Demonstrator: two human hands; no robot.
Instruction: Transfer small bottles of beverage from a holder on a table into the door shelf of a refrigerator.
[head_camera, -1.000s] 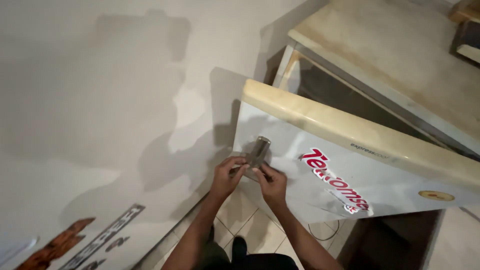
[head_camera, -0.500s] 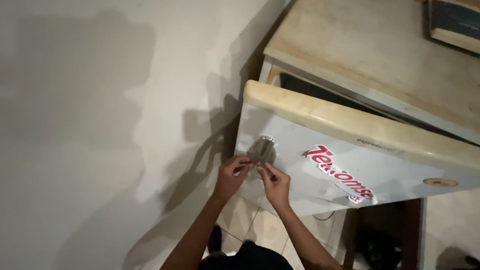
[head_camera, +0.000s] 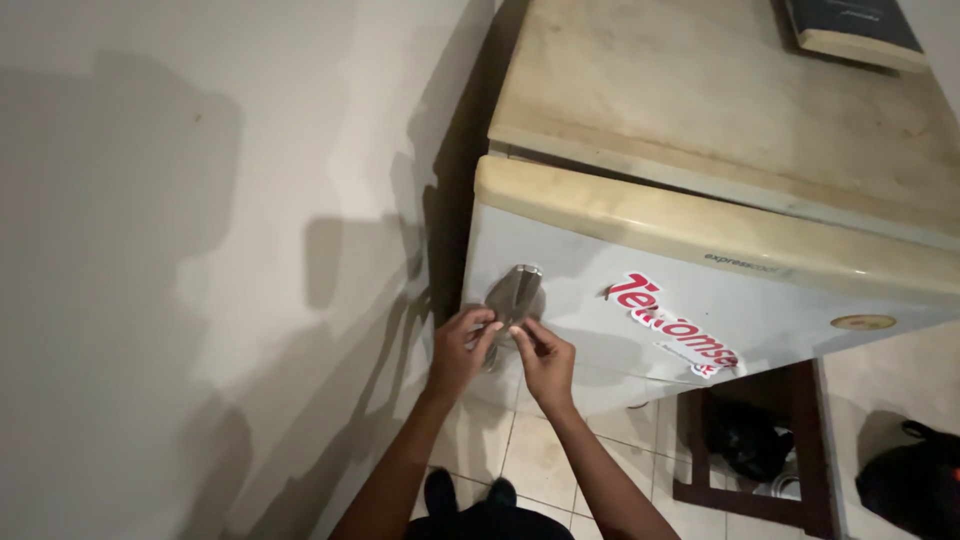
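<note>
- A small silvery handle is seen on the fridge door, just above both grips.
- The left hand is pinched narrow on the handle's lower left edge; the right hand is pinched on its lower right.
- The handle's long axis runs up and away from the grips; both lie equally near.

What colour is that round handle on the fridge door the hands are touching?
The handle is silvery grey metal, seen in the head view, on the pale grey fridge door.
</note>
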